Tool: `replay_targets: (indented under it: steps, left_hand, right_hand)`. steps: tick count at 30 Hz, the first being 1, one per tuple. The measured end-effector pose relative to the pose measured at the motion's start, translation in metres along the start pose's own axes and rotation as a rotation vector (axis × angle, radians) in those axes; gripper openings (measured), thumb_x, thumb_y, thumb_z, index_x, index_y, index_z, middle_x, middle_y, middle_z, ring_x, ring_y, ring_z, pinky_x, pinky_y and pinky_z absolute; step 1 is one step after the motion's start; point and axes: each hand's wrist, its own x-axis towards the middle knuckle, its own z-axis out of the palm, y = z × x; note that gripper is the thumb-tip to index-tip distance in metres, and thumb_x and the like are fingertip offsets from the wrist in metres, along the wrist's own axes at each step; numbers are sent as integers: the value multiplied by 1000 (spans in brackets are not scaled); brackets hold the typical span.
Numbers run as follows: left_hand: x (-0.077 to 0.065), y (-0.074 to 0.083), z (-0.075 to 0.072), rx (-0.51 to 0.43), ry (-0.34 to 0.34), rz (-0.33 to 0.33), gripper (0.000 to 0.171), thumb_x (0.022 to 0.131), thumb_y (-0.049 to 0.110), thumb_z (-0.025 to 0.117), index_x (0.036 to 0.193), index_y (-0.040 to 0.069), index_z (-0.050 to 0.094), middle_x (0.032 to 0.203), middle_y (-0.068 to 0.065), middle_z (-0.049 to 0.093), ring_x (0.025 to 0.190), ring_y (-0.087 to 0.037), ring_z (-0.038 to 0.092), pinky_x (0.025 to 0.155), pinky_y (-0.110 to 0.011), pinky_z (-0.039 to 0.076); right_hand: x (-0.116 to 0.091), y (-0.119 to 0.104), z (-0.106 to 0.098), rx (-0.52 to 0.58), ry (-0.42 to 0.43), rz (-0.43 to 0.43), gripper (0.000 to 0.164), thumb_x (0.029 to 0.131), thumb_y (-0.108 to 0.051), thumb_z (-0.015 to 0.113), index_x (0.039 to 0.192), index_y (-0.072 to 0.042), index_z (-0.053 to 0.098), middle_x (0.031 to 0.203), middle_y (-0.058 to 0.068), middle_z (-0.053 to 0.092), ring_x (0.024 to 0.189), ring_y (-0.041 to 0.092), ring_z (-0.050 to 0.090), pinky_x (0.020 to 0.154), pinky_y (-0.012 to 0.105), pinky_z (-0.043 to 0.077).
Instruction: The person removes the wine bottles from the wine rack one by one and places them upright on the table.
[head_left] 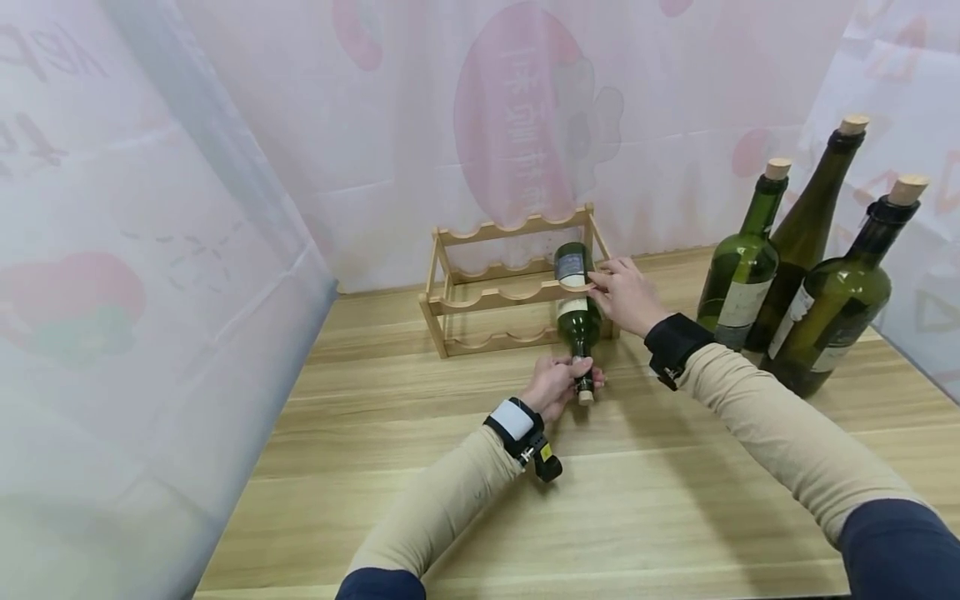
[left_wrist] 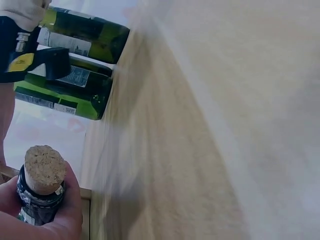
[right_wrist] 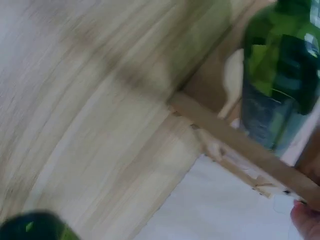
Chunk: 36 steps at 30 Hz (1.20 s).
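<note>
A corked green wine bottle [head_left: 576,325] lies in the right end of the lower tier of a wooden wine rack [head_left: 501,298], its neck pointing toward me. My left hand [head_left: 551,385] grips that neck just behind the cork. In the left wrist view, thumb and fingers wrap the dark neck below the cork [left_wrist: 45,167]. My right hand [head_left: 630,293] holds the rack's upper right end, beside the bottle. From the right wrist, the rack's side bar [right_wrist: 235,137] shows with a fingertip [right_wrist: 304,220] against it; most of that hand is out of frame.
Several corked bottles stand upright to the right: a green one [head_left: 738,279], a tall olive one [head_left: 810,221] and a wide one [head_left: 832,308] nearest me. Printed white curtains [head_left: 390,125] hang behind and left of the wooden table [head_left: 360,467].
</note>
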Motion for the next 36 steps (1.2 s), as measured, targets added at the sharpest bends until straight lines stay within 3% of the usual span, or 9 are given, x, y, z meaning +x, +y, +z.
replay_targets:
  steps: [4,7,9,11,14,16,22,30,36]
  left_hand:
    - [-5,-3,-3,-9,-1,-13,38,94,5,59,122,-19,51,82,-14,72,70,-17,70,86,-41,57]
    - [-7,-3,-5,0,10,-10,36,93,4,59,121,-17,52,87,-18,72,67,-16,69,83,-40,57]
    - [-7,-1,-6,0,19,2,34,94,4,59,120,-17,53,88,-19,72,66,-15,69,81,-39,58]
    - [-7,1,-6,3,16,13,35,94,4,58,121,-17,52,89,-20,72,67,-15,69,80,-38,59]
    - [-9,2,-5,-3,4,-2,35,94,4,58,122,-17,52,85,-17,72,68,-16,69,79,-36,59]
    - [-12,1,-5,-3,-8,-18,36,94,3,58,123,-17,51,83,-15,71,69,-17,69,80,-36,59]
    - [-21,-1,-4,13,-27,-35,38,93,4,60,123,-18,52,76,-9,70,69,-16,69,77,-34,59]
    - [-31,3,-10,91,-30,-46,36,93,5,61,121,-17,55,75,-9,70,65,-14,67,73,-30,58]
    - [-37,2,-14,113,-42,-34,34,93,3,60,118,-19,55,76,-10,69,67,-14,67,73,-30,59]
  right_hand:
    - [-16,-11,-1,79,173,87,33,80,-3,63,111,8,62,120,31,55,116,46,46,104,55,33]
    - [-29,-22,-3,194,207,248,20,83,-6,58,99,7,59,99,24,57,94,38,50,85,46,40]
    - [-31,-25,-4,306,103,391,21,89,-14,56,93,6,60,86,20,57,78,30,53,72,37,42]
    - [-29,-26,-6,512,-84,552,35,94,-25,53,98,8,60,83,16,61,69,20,58,68,33,51]
    - [-26,-21,-3,858,-367,773,56,99,-41,46,117,11,56,86,11,65,68,14,65,82,39,57]
    - [-24,-17,2,1077,-470,879,64,100,-45,43,133,10,44,94,7,64,76,13,67,94,43,52]
    - [-26,-12,17,1377,-455,958,61,100,-45,44,142,-2,34,113,-1,52,95,9,57,96,28,44]
    - [-27,-14,21,1466,-420,1005,41,99,-44,48,123,-11,45,114,1,47,95,12,54,86,26,47]
    - [-27,-16,22,1483,-442,999,39,99,-43,49,119,-10,46,109,0,51,91,12,58,83,28,50]
